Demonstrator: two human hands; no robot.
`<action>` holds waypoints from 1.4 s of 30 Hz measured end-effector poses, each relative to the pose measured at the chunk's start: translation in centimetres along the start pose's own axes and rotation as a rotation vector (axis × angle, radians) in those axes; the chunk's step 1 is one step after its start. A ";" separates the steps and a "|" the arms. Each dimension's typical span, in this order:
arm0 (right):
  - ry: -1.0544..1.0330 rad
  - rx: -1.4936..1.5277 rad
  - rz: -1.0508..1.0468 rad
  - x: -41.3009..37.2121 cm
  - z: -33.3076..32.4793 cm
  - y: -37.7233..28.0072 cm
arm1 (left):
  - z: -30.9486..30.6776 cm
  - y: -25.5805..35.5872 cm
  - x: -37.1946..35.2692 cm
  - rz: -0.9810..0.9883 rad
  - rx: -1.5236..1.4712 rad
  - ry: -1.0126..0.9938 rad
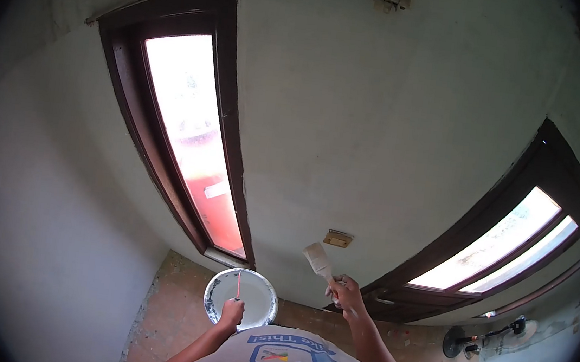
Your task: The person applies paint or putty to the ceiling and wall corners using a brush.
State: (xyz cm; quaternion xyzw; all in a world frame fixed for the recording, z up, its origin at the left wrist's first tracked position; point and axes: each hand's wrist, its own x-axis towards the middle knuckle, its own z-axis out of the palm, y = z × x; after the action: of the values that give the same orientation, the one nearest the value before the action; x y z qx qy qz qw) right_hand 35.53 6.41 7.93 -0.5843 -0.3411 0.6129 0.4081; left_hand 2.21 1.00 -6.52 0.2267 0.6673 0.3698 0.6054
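A white bucket (262, 298) with a paint-smeared rim is below and in front of me. My left hand (232, 311) is closed over it in a fist around the bucket's handle, a thin reddish line running from the fist to the far rim. My right hand (347, 293) is raised to the right of the bucket, its fingers wrapped around the handle of a paintbrush (318, 259). The wide, pale bristles point up and left toward the wall (314, 148). Between brush and wall, contact cannot be made out.
A dark-framed window (192, 135) rises at the left. On the right is a dark wooden door or window frame (476, 222) with glass panes. A yellowed wall plate (338, 238) sits near the brush. A black fan (455, 342) stands at the lower right on the brownish floor (172, 296).
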 end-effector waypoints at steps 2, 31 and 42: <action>0.024 -0.008 0.011 -0.1 -0.1 -0.2 | 0.1 0.2 -0.1 -0.005 -0.005 0.009; 0.810 -0.879 -1.592 -11.5 8.8 -28.2 | 0.1 0.9 0.0 -0.053 -0.092 -0.104; 0.968 -0.834 -1.474 -11.4 13.8 -34.2 | -0.6 1.1 0.9 -0.096 -0.118 -0.149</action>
State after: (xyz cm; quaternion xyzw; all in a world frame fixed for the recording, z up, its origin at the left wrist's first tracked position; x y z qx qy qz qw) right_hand 25.11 11.86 44.68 -0.5107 -0.6062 -0.2723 0.5455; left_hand 1.30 2.25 -6.29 0.1851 0.6077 0.3612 0.6826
